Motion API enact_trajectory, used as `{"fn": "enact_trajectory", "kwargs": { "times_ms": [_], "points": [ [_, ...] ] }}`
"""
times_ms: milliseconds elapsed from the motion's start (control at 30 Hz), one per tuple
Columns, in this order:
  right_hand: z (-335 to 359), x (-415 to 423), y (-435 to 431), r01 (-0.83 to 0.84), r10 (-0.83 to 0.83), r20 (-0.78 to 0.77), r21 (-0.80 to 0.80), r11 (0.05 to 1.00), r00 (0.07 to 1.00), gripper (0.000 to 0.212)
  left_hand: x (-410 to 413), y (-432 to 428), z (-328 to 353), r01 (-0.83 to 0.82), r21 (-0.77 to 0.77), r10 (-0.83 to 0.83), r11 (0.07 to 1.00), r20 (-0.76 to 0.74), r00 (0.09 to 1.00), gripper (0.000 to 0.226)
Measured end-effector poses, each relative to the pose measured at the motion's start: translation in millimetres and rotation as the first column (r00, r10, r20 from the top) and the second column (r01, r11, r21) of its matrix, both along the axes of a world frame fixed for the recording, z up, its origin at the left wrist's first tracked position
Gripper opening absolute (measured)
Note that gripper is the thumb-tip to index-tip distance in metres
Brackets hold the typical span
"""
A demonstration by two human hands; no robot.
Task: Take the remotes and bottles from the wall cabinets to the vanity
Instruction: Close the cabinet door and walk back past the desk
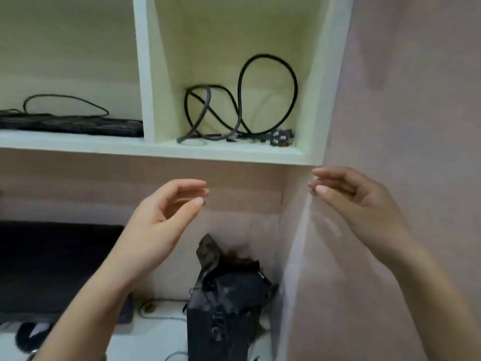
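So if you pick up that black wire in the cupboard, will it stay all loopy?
Probably partly. The black wire stands in tall loops, so it looks fairly springy, not floppy. Its strands cross over each other, so it would likely come out in one bunch, with the plug end dangling.

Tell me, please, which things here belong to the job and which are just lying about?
Job: white open-fronted wall cabinet; bare left hand; bare right hand, both empty. No remote or bottle shows.
Lying about: coiled black power cable; flat black strip; crumpled black bag; dark screen.
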State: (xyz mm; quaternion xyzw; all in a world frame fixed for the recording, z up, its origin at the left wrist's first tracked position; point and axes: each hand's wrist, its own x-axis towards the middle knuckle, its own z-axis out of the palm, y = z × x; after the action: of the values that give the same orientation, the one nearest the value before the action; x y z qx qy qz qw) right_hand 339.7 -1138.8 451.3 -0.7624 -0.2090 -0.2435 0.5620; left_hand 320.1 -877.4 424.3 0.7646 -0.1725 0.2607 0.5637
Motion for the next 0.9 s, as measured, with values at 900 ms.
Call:
{"fn": "enact_trajectory", "kwargs": {
  "times_ms": [900],
  "points": [
    [283.5,-22.9,82.6,-0.169,0.076,0.715,0.06,0.984,0.695,0.041,-27.4,-79.0,319.4,0.319,-0.061,-0.191,0.946,0.69,0.698,0.042]
  ]
}}
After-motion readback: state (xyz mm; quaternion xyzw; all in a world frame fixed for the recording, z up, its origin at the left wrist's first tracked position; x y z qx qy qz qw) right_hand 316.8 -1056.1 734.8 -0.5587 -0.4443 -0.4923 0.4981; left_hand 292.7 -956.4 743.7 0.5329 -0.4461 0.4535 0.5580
